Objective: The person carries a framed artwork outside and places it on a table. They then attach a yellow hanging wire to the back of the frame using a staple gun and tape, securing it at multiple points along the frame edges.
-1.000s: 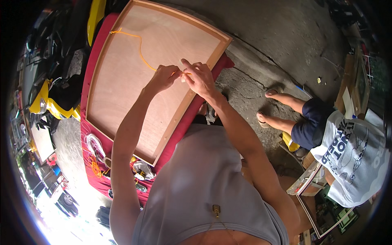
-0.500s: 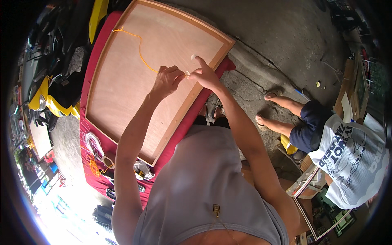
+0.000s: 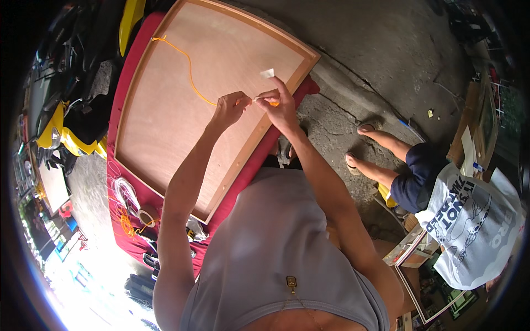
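A smooth plywood panel (image 3: 182,110) in a pale wooden frame lies flat on a red cloth (image 3: 118,105), with a thin orange cord (image 3: 190,74) curving across its face. Above the panel's right edge, the left hand (image 3: 231,107) and the right hand (image 3: 281,105) are both closed to fingertip pinches on the cord's near end, almost touching. A small white scrap (image 3: 267,73) lies just beyond them.

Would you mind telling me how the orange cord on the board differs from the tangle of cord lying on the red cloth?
The orange cord runs as one long strand across the wooden board, whereas the tangle of cord sits bunched on the red cloth. The strand's near end is pinched between the left hand and right hand; the tangle lies untouched. The strand is orange alone; the tangle lies beside white loops. Both have orange cord.
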Available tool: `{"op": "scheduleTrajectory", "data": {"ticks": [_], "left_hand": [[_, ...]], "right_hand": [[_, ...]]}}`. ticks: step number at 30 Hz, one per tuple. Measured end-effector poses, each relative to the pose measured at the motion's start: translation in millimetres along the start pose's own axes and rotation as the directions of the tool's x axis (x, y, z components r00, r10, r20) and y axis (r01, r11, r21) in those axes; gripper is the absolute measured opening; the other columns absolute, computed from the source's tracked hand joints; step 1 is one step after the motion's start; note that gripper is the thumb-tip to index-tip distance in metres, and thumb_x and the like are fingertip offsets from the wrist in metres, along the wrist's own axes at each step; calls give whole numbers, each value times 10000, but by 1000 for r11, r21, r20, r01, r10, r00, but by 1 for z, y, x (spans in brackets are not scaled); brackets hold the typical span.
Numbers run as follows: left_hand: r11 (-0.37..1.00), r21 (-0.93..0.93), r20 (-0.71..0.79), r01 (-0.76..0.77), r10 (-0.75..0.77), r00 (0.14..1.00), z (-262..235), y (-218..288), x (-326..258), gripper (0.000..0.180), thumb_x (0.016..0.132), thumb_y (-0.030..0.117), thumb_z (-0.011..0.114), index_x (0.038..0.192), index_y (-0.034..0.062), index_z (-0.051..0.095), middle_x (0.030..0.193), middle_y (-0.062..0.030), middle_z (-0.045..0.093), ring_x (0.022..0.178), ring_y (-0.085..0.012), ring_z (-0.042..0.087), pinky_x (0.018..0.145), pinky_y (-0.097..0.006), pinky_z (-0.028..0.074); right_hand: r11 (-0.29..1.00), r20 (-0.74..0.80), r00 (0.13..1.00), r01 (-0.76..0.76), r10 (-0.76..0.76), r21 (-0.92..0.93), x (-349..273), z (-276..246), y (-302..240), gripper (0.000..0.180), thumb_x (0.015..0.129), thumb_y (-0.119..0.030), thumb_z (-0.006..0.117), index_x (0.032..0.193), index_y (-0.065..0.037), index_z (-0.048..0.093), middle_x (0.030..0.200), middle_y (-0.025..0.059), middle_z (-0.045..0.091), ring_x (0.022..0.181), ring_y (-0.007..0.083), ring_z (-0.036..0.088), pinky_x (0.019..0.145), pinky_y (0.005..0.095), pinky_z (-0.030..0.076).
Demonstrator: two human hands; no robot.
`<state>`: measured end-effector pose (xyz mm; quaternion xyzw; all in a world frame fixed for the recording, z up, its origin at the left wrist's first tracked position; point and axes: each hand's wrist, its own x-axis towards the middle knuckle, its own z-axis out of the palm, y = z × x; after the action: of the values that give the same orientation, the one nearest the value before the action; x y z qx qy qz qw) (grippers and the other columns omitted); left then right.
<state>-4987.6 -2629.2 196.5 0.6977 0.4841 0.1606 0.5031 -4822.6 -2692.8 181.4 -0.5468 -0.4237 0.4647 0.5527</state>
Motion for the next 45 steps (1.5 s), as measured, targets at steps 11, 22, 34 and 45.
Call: {"op": "scheduleTrajectory", "data": {"ticks": [11,22,34,45], "left_hand": [[969,-195,157,155,-125,980,-8,-5,20,247,893,214,515,807,4,613,721,-37,587,659,-116,545,636,-269,439],[838,-380,306,392,-286,908,-13,0,51,269,889,216,503,761,8,617,647,-29,547,602,-121,536,591,-275,425],[849,365,30,-382,399,916,-22,23,54,66,823,142,623,782,97,647,772,-32,623,671,-211,594,801,-378,397],[985,69,165,161,-170,971,-10,-9,58,232,835,264,556,774,82,686,713,-79,645,695,-207,621,663,-338,477]], "right_hand": [[948,67,969,247,-238,-201,14,-10,-12,646,774,-68,697,1334,-5,381,917,77,700,899,233,638,846,346,482],[712,431,844,514,-319,-479,62,-20,-12,622,757,-57,692,1318,-30,423,777,85,656,759,224,612,789,354,460],[968,419,892,-71,168,-239,95,-24,-11,888,653,-95,758,1413,-95,298,787,67,652,759,225,636,705,348,496],[710,594,775,541,-213,-451,87,-30,-18,630,779,-20,622,1360,-34,381,822,134,628,820,304,603,763,378,492]]}}
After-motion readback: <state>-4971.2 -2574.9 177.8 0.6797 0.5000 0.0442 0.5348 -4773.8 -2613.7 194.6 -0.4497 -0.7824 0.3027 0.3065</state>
